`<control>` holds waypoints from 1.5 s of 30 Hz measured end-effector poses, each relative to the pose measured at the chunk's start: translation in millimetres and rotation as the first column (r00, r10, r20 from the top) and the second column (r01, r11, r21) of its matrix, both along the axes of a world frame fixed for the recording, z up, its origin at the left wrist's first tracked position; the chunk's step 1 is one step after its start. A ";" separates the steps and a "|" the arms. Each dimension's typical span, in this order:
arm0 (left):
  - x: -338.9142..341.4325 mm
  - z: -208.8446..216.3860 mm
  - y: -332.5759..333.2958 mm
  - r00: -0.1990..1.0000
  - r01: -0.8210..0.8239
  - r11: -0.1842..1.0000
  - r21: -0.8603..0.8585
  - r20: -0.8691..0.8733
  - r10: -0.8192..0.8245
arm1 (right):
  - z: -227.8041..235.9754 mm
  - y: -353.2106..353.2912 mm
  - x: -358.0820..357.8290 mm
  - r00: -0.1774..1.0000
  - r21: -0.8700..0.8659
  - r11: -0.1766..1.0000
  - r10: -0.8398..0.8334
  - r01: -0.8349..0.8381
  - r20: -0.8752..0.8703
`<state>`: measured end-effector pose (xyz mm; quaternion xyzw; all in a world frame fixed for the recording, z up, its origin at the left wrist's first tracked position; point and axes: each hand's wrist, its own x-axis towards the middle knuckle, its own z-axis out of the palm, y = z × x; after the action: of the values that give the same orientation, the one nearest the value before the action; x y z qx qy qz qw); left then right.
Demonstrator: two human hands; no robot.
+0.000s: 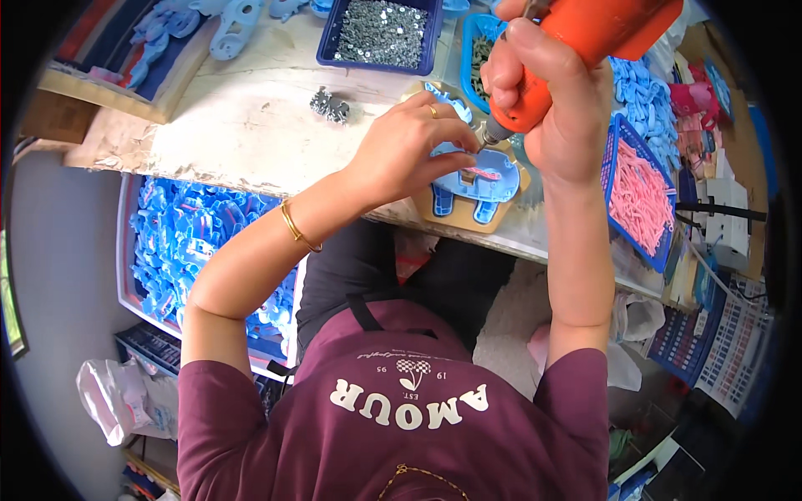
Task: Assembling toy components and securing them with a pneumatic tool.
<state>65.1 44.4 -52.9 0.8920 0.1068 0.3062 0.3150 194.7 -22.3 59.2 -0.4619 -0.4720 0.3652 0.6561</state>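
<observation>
- While gripping the orange power driver (606,33) with the closed right hand (558,96), pointing its tip downward at the blue plastic part (498,189).
- Bending the left hand (409,144) at the fingers, near this tip; cannot tell if pinching anything.
- In the tan holder (456,216), near the edge of the table (251,125): this same part, with a pink strip (482,173) inside.
- Beyond: small metal pieces (330,106), in a heap and in a dark blue tray (327,58).

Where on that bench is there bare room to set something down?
On the bench, the left stretch between the wooden box, navy tray and left forearm, broken only by a small silver heap. The right is crowded: right hand, drill, blue shell, pink pieces.
</observation>
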 end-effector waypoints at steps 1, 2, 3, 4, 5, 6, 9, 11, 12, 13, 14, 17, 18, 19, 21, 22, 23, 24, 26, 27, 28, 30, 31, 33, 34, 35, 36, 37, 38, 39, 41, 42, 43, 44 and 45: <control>0.4 -0.9 -2.5 1.000 0.001 1.000 -0.005 -0.002 -0.001 | 2.8 -3.0 -2.6 0.991 -0.114 0.993 -0.014 -0.001 -0.131; 1.7 -1.3 -4.9 1.000 0.001 1.000 -0.030 0.009 -0.001 | 1.7 -3.3 -4.9 0.991 -0.118 0.993 -0.018 0.002 -0.131; 2.4 -1.8 -6.9 1.000 0.002 0.998 -0.055 0.020 -0.001 | 0.2 -3.1 -8.0 0.990 -0.085 0.995 -0.057 0.046 -0.127; 2.6 -3.2 -8.0 1.000 0.005 0.998 -0.059 0.019 -0.004 | -0.9 -3.6 -9.6 0.988 -0.052 0.995 -0.095 0.090 -0.124; 3.1 -5.6 -7.9 0.999 0.015 0.997 -0.077 0.033 -0.013 | -1.6 -4.2 -9.0 0.987 -0.054 0.994 -0.098 0.092 -0.125; 3.3 -7.3 -8.2 0.999 0.025 0.995 -0.095 0.046 -0.021 | -2.1 -5.0 -8.2 0.988 -0.063 0.994 -0.098 0.091 -0.118; 3.8 -9.1 -13.2 0.997 0.061 0.970 -0.235 0.061 -0.048 | -2.9 -8.4 -8.7 0.987 -0.075 0.992 -0.106 0.098 -0.121; 4.6 -11.0 -17.8 0.996 0.082 0.942 -0.327 0.065 -0.064 | -3.1 -10.5 -8.9 0.985 -0.080 0.991 -0.116 0.106 -0.128; 4.9 -11.6 -19.6 0.994 0.100 0.905 -0.413 0.071 -0.078 | -3.1 -11.5 -8.6 0.980 -0.103 0.986 -0.143 0.129 -0.136; 5.0 -11.7 -20.6 0.994 0.103 0.904 -0.416 0.070 -0.081 | -3.1 -12.6 -8.2 0.975 -0.127 0.980 -0.170 0.153 -0.144; 4.8 -12.0 -21.5 0.993 0.115 0.917 -0.382 0.081 -0.091 | -3.3 -14.0 -7.7 0.974 -0.131 0.979 -0.174 0.155 -0.145; 3.7 -8.8 -23.8 0.992 0.116 0.951 -0.288 0.071 -0.100 | -5.3 -18.5 -4.9 0.980 -0.116 0.985 -0.146 0.130 -0.135; 3.7 -7.0 -24.4 0.994 0.103 0.970 -0.221 0.053 -0.094 | -8.2 -19.7 -3.9 0.978 -0.111 0.984 -0.156 0.141 -0.136; 4.0 -5.7 -24.8 0.994 0.107 0.968 -0.226 0.052 -0.098 | -11.8 -20.9 -2.7 0.977 -0.106 0.983 -0.165 0.151 -0.137; 5.9 -4.6 -26.2 1.000 -0.010 1.000 0.025 -0.002 0.010 | -25.9 -24.8 8.4 0.975 -0.096 0.980 -0.183 0.172 -0.124; 6.2 -7.0 -27.2 1.000 -0.007 1.000 0.021 0.000 0.007 | -33.8 -26.5 15.9 0.974 -0.080 0.979 -0.198 0.190 -0.112; 5.6 -10.8 -27.9 1.000 0.015 0.996 0.093 -0.012 -0.014 | -42.3 -27.4 24.1 0.973 -0.083 0.978 -0.202 0.194 -0.112; 4.4 -14.0 -29.2 0.999 0.036 0.986 0.165 -0.025 -0.032 | -50.2 -27.8 31.3 0.985 -0.016 0.986 -0.166 0.165 -0.040; 5.3 -21.2 -31.4 0.999 0.024 0.976 0.216 -0.031 -0.018 | -58.4 -26.2 36.3 0.987 0.052 0.987 -0.153 0.150 0.045; 6.0 -24.0 -32.0 0.999 0.011 0.963 0.270 -0.036 -0.001 | -59.6 -25.3 35.9 0.987 0.049 0.987 -0.155 0.153 0.045; 6.4 -25.7 -32.2 0.999 0.014 0.964 0.266 -0.036 -0.004 | -60.6 -24.5 34.7 0.986 0.057 0.986 -0.162 0.159 0.043; 6.2 -28.3 -32.1 0.999 -0.002 0.957 0.291 -0.036 0.013 | -62.1 -23.2 33.0 0.985 0.063 0.984 -0.167 0.164 0.038; 6.6 -28.6 -32.6 0.999 0.000 0.957 0.289 -0.038 0.012 | -61.6 -22.9 32.5 0.976 0.004 0.976 -0.217 0.217 -0.023; 6.8 -28.0 -32.2 0.999 0.012 0.958 0.285 -0.041 -0.001 | -62.4 -22.9 31.9 0.960 -0.058 0.963 -0.269 0.265 -0.083; 6.9 -28.3 -32.6 0.999 0.014 0.959 0.284 -0.042 -0.002 | -63.4 -24.0 32.3 0.959 -0.052 0.965 -0.263 0.259 -0.104; 6.8 -28.9 -33.3 0.999 0.010 0.959 0.282 -0.050 0.004 | -64.4 -25.1 32.1 0.959 -0.047 0.966 -0.256 0.252 -0.125; 6.5 -29.5 -33.8 0.998 0.007 0.960 0.281 -0.058 0.010 | -65.1 -25.3 30.5 0.958 -0.050 0.966 -0.258 0.254 -0.126; 6.2 -30.0 -33.4 0.998 0.009 0.960 0.278 -0.061 0.008 | -65.4 -24.8 28.0 0.953 -0.058 0.960 -0.278 0.273 -0.121; 6.3 -29.8 -32.8 0.998 0.002 0.960 0.280 -0.058 0.015 | -64.8 -25.9 26.5 0.947 -0.068 0.954 -0.299 0.293 -0.115; 6.1 -29.9 -32.7 0.998 -0.006 0.959 0.282 -0.055 0.022 | -62.9 -28.5 25.3 0.947 -0.073 0.953 -0.301 0.294 -0.115; 6.5 -29.2 -33.3 0.998 -0.003 0.961 0.278 -0.059 0.020 | -57.7 -34.4 24.2 0.955 -0.184 0.943 -0.291 0.276 -0.055; 6.9 -28.3 -33.8 0.998 -0.002 0.961 0.277 -0.061 0.020 | -64.0 -33.8 27.9 0.954 -0.184 0.942 -0.293 0.279 -0.054; 6.9 -27.6 -34.7 0.998 -0.001 0.961 0.278 -0.060 0.018 | -76.7 -31.2 33.8 0.958 -0.046 0.957 -0.286 0.286 0.012; 7.0 -26.9 -34.5 0.997 0.003 0.959 0.284 -0.071 0.018 | -81.8 -27.9 35.7 0.956 0.095 0.957 -0.283 0.275 0.081; 7.4 -26.0 -34.1 0.996 0.007 0.957 0.291 -0.082 0.018 | -83.1 -27.8 36.9 0.956 0.101 0.957 -0.282 0.273 0.083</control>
<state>72.5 10.3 -78.9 0.9404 0.0762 0.2816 0.1748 231.7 -50.1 -24.0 -0.5113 -0.4493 0.2253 0.6971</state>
